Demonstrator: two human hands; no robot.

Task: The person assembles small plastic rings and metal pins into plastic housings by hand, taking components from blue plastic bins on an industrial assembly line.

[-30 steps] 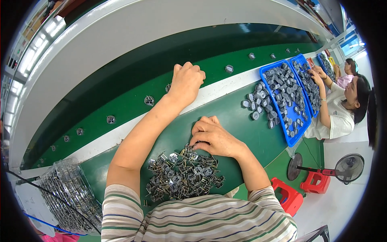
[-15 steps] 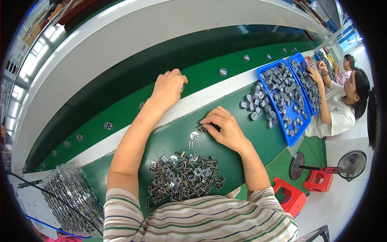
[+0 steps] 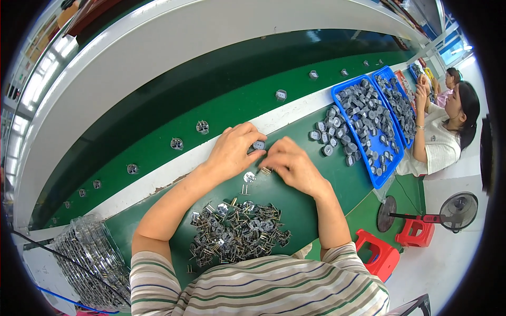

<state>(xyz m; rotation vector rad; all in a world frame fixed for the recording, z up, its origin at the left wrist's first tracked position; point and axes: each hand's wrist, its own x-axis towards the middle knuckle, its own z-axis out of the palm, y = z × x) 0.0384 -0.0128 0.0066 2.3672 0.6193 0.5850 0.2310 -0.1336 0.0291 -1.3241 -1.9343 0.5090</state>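
Between the thumb and fingers of my left hand (image 3: 235, 149) is a small grey round housing (image 3: 258, 145), held over the table's far edge. Just right of it, my right hand (image 3: 293, 164) is closed on a small metal-pronged part (image 3: 265, 170), its pins pointing out below the fingers. The two hands almost meet. Under them a silvery round part (image 3: 249, 177) lies on the green tabletop, with loose pins beside it. Nearer my body is a heap of pronged metal parts (image 3: 237, 231).
A green conveyor belt (image 3: 232, 113) runs beyond a white ledge, carrying spaced-out small units (image 3: 202, 127). Right stand blue trays (image 3: 380, 181) of grey housings, more housings (image 3: 328, 150) loose beside them. Stacked clear plastic trays (image 3: 92, 258) sit left. Co-workers (image 3: 440, 126) sit at right.
My left hand has come back from over the belt toward my right hand, bringing the grey housing. Units on the belt have shifted. The nearest co-worker's hand has lifted from the tray.
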